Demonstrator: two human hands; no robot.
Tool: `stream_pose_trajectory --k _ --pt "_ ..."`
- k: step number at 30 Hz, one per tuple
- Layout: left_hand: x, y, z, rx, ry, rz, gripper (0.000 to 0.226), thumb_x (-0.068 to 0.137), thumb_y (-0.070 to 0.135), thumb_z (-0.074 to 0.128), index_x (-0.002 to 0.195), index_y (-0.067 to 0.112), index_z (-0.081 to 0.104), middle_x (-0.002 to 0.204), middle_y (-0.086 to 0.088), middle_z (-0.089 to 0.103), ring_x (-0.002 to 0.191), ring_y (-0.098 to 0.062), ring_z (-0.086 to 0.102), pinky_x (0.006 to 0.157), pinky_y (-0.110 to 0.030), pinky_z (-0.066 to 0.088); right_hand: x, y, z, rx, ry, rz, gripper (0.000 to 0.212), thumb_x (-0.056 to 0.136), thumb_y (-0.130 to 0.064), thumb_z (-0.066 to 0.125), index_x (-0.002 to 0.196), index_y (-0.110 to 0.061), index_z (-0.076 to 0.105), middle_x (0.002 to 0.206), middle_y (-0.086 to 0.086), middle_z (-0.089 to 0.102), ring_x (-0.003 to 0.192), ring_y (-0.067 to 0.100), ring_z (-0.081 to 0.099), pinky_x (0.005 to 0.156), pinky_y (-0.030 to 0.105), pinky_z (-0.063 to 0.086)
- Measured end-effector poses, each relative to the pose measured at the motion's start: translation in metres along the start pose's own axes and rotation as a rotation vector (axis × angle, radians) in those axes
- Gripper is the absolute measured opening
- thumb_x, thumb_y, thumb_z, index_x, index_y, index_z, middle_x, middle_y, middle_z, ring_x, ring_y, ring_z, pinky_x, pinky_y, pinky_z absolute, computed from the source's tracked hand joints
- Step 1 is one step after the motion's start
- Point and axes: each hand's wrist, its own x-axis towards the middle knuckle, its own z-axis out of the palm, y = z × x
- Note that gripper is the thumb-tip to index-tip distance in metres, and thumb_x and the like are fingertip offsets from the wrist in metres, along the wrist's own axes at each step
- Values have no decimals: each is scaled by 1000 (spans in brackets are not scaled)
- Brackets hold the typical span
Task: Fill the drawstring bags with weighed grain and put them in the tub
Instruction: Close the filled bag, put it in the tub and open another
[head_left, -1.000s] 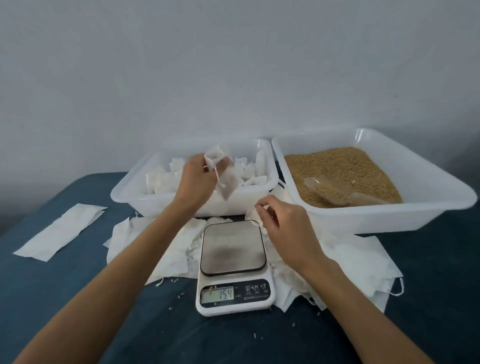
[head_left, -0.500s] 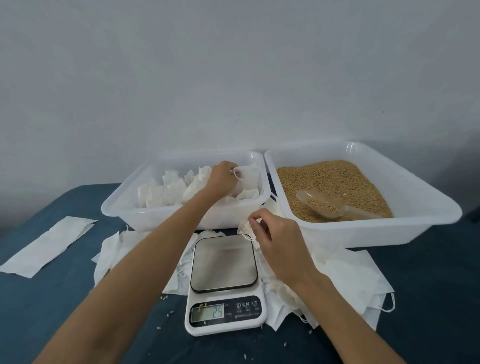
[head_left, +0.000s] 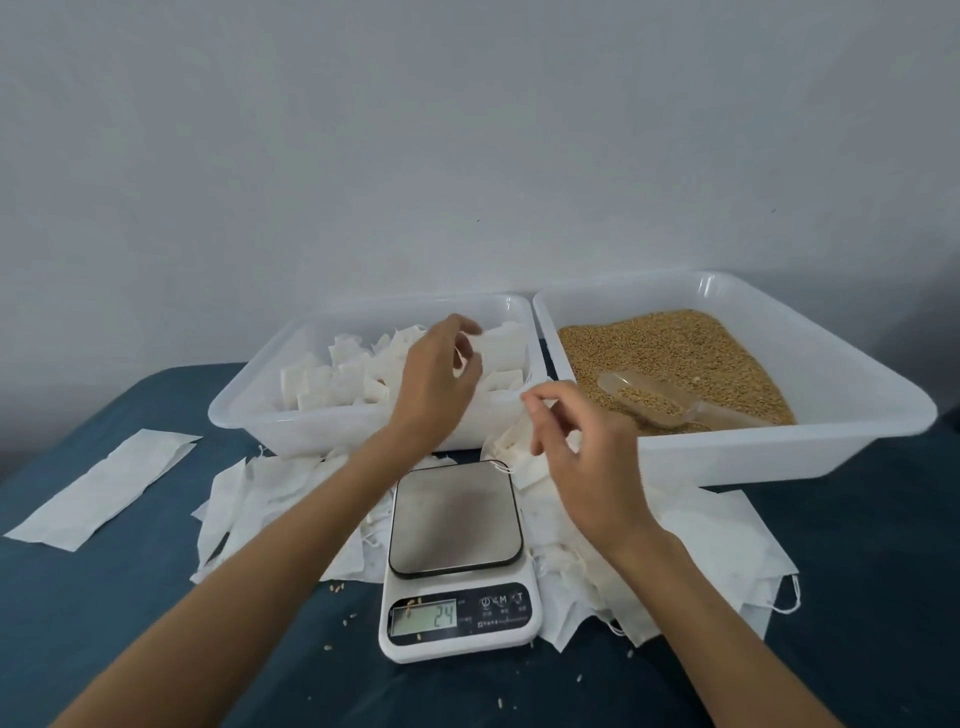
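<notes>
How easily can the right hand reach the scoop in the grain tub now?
Probably yes. The scoop lies on top of the grain, its handle toward the near wall, and the right hand hovers just left of that open tub. Nothing covers it.

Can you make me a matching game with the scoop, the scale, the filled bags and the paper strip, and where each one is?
Things:
1. scoop
2. scale
3. filled bags
4. paper strip

Places:
A. in the left tub
B. flat on the blue cloth, far left
C. lying in the grain
D. between the two arms, in front of the tubs

Pairs: 1-C, 2-D, 3-A, 4-B
</notes>
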Motion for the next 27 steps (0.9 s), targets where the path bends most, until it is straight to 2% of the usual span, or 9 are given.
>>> stream_pose_trajectory --k 2,4,8,11,15,18,21,25,27 --pt "-31 4 -2 -11 -57 93 14 94 5 69 106 11 66 76 0 58 68 -8 49 68 -25 43 5 -2 -6 71 132 7 14 103 -25 57 101 -16 68 61 -10 60 58 11 63 57 19 47" --pt "-53 5 2 8 -229 134 8 93 11 75 98 13 69 75 8 54 68 -6 48 67 -27 43 9 -1 -11 112 210 41 14 103 -26 57 101 -17 67 62 -6 62 57 15 64 55 30 51" --pt "-71 4 21 137 -484 111 26 89 34 81 105 15 73 96 5 62 90 -14 54 77 -34 44 11 2 -14 110 262 83 14 104 -26 57 98 -17 66 62 -2 63 55 19 64 51 41 52" --pt "-69 11 33 271 -511 138 38 88 42 78 117 19 69 108 1 63 101 -20 55 82 -36 45 9 3 -12 111 247 88 12 103 -27 57 99 -19 65 62 -2 62 54 19 63 52 42 52" --pt "-64 14 39 327 -422 174 18 100 19 62 112 13 74 110 -5 67 105 -28 59 85 -41 47 8 5 -10 92 236 88 11 103 -27 58 99 -21 65 61 -4 62 54 17 63 53 44 52" --pt "-65 14 37 168 -324 127 12 100 11 65 103 8 76 104 -2 65 98 -22 57 82 -39 48 8 5 -10 82 237 89 11 103 -29 57 99 -24 65 61 -3 62 54 18 64 53 43 52" --pt "-64 19 31 -134 -257 -41 2 93 9 77 90 10 77 95 3 65 82 -15 58 78 -30 48 8 5 -10 71 239 79 11 104 -29 57 100 -23 65 60 -2 62 55 18 64 53 44 53" --pt "-62 25 16 -538 -181 -271 20 87 10 83 74 14 69 71 13 63 65 -7 53 66 -21 44 7 4 -10 64 232 47 11 104 -27 57 101 -21 66 60 -6 60 56 17 64 55 42 52" --pt "-67 24 7 -695 -114 -331 26 87 10 83 70 14 64 61 12 57 59 -7 49 61 -20 43 4 1 -6 76 181 34 11 103 -30 57 102 -22 66 62 -8 61 58 16 64 55 38 52"
